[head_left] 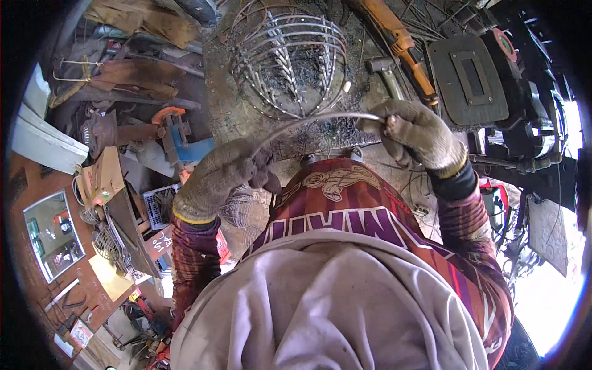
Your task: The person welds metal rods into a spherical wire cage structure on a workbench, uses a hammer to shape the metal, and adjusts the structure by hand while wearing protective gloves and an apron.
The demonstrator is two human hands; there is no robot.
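A thin curved metal rod (314, 117) arches between my two gloved hands in front of my body. My left hand (225, 176), in a dirty knitted glove, is closed around the rod's left end. The right end is pinched in my right hand (422, 135), also gloved, with the thumb over the rod. Just beyond the rod, a round cage-like frame of bent metal rods (296, 58) lies on the dark, grimy work surface (234, 123). It has ribbed or twisted bars across its middle, and its far edge nears the picture's top.
Past my right hand lie a hammer (387, 77), an orange power tool (394, 37) and a dark welding shield (468, 80). A blue vise (185, 142) stands at the left, near scrap and a crate (160, 203). Loose rods (425, 24) lie at the far right.
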